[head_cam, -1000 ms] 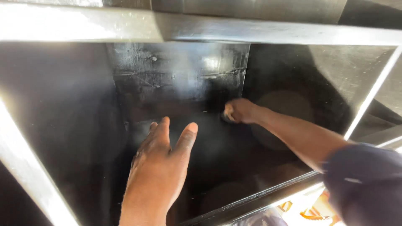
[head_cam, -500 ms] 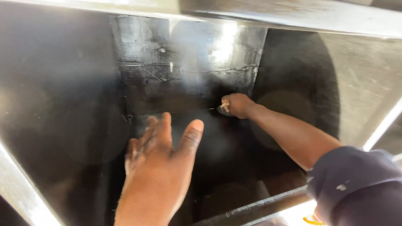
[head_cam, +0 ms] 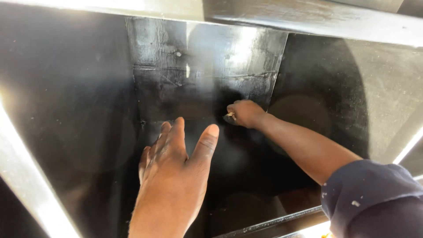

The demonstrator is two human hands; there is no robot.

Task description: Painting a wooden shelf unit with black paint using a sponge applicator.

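Two hands of mine are reaching down into a big black box made of metal. Its walls [head_cam: 66,110] are looking smooth and dark, with tiny pale specks on them. The back panel [head_cam: 207,70] is looking shiny and wet, like fresh black paint, and light is bouncing off it in bright patches. It is showing thin lines and a few small round bumps. A flat grey metal bar [head_cam: 317,22] is running across the top, and another pale bar [head_cam: 26,189] is slanting down on the left.

My left hand [head_cam: 176,176] is spreading wide open, fingers straight and thumb out, and it is holding nothing. It is hovering in front of the dark wall, and I cannot tell if it is touching.

My right hand [head_cam: 246,113] is curling into a tight fist around a small pale thing [head_cam: 230,116]. Only a little tip is peeking out, so I cannot tell what it is. That tip is pressing right against the shiny back panel, low down near its right edge. My dark blue sleeve [head_cam: 374,198] is showing small white flecks.
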